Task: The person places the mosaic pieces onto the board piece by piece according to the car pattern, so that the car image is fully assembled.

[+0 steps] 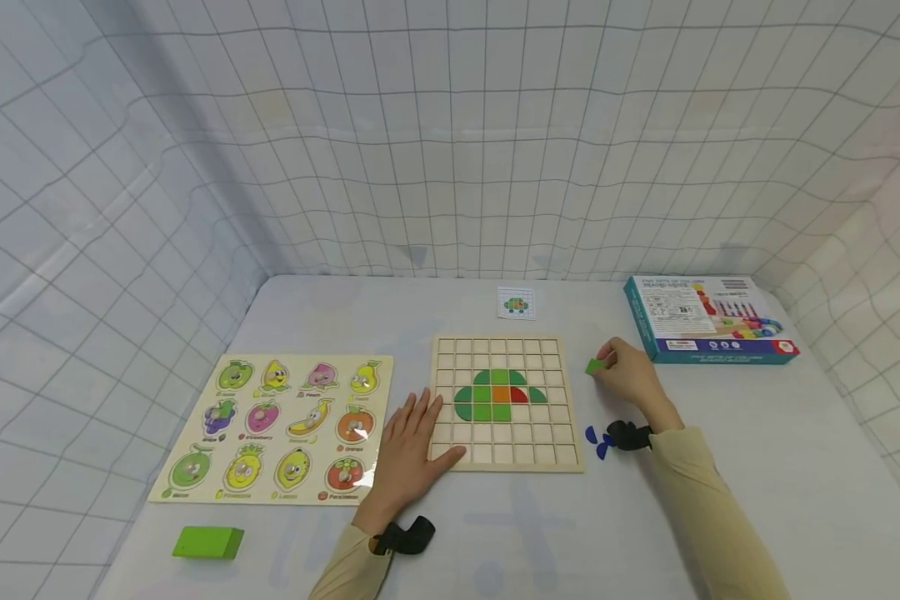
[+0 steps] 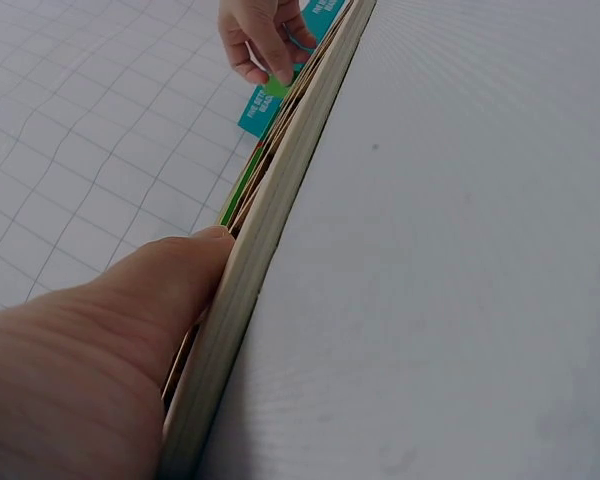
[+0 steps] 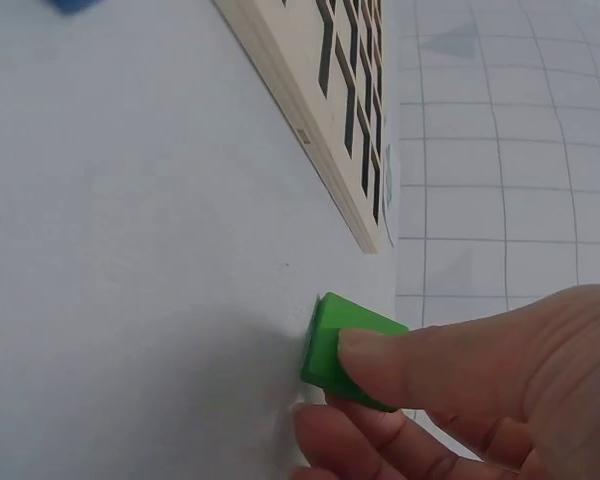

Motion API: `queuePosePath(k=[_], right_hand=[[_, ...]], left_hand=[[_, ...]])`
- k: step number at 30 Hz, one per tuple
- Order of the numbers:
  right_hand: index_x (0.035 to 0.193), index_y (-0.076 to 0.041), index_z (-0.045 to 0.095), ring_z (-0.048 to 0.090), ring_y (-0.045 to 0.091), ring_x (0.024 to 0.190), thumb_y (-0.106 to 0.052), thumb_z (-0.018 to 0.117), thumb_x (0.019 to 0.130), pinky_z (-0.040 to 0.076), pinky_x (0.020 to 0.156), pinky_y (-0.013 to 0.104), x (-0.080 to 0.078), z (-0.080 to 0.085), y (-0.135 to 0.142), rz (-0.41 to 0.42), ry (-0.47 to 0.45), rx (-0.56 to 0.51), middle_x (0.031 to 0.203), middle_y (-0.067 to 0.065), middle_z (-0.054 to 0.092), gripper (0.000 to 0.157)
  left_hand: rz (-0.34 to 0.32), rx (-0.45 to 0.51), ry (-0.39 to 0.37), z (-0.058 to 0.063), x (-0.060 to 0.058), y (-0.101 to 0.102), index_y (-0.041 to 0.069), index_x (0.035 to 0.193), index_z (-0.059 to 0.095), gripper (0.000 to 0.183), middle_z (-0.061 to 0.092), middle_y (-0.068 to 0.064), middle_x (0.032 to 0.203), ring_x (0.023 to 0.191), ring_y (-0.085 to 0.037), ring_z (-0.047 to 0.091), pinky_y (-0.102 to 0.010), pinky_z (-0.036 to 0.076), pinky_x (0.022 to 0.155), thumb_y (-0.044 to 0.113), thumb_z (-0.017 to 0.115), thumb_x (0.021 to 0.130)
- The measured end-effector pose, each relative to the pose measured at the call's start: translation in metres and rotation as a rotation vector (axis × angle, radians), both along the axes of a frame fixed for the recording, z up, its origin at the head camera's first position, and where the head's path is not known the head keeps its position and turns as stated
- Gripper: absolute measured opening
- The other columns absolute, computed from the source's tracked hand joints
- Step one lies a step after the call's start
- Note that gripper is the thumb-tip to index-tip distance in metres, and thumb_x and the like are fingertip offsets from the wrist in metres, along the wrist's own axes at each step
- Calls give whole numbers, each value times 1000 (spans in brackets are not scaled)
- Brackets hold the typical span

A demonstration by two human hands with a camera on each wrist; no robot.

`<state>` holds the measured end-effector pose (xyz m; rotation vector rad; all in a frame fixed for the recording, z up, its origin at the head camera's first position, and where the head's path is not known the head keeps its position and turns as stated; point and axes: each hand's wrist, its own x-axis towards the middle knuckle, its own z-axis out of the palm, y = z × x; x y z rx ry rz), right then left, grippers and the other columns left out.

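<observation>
My right hand (image 1: pixel 628 377) pinches a green square tile (image 3: pixel 352 350) between thumb and fingers, to the right of a wooden grid board (image 1: pixel 521 432). Some of the board's cells hold green tiles (image 1: pixel 482 394), an orange square (image 1: pixel 500 394) and a red quarter-round piece (image 1: pixel 518 394). My left hand (image 1: pixel 408 454) lies with fingers extended along the board's left edge; its thumb (image 2: pixel 195 250) rests on the near corner. Small blue quarter-round pieces (image 1: pixel 591 434) lie on the table beside my right wrist.
A fruit puzzle board (image 1: pixel 303 498) lies to the left, its right edge close to my left hand. In front of it sits a green block (image 1: pixel 208 542). Behind the grid board is a small picture card (image 1: pixel 516 303). A toy box (image 1: pixel 720 321) lies at the back right.
</observation>
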<state>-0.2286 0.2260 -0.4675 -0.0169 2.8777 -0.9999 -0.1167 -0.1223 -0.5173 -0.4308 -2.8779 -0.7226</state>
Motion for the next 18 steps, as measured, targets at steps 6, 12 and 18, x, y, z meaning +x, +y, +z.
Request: queuePosePath(k=[6,12,18], right_hand=[[101,3,57,58,31,81,-2,64,85,47,67,41,9,-4,-5,26,109,-43,89,17,61,18],[97,0,62,55,25,75,-4,67,85,45,61,34,21,0,-16,79,155,-61,84,10,61,14],[94,-2,63,53,19,71,-2,70,83,45,60,30,34,3,-31,168,169,-106,80,4,60,13]], left_hand=[[1,13,-2,1,0,0,7,146,37,80,28,-13,152,141,-31,15,-48,12,111,52,61,85],[0,17,-2,1,1,0,6,146,37,81,28,-13,152,141,-31,15,-48,12,111,52,62,85],[-3,19,-1,1,1,0,6,147,36,81,27,-13,152,141,-31,15,-48,11,111,51,62,85]])
